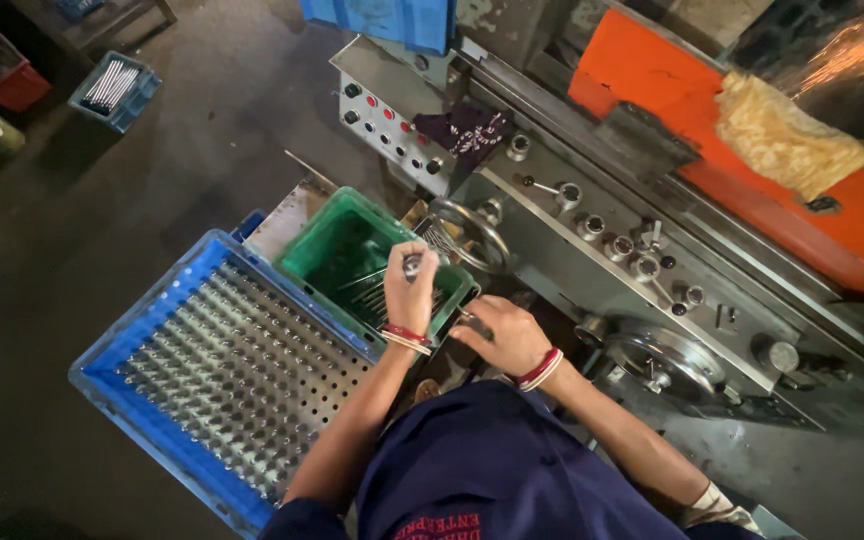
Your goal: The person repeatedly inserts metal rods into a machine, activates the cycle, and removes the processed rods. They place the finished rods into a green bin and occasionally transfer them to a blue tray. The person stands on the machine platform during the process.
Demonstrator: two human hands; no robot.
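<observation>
My left hand (410,292) is raised over a green crate (324,243) and is closed on a short metal rod (413,264) that stands upright from the fist. Several more thin metal rods (372,292) lie in the crate. My right hand (502,335) rests at the crate's right corner, just below the machine's handwheel (472,236); its fingers are curled, and whether they hold anything is hidden. Both wrists wear red and white bangles.
A blue crate (147,325) with a perforated metal plate full of upright pins sits to the left. A grey lathe-like machine (592,270) with knobs, a button panel (384,128) and an orange guard (652,70) with a yellow rag runs along the right. A blue bin (115,90) and a red bin stand on the floor.
</observation>
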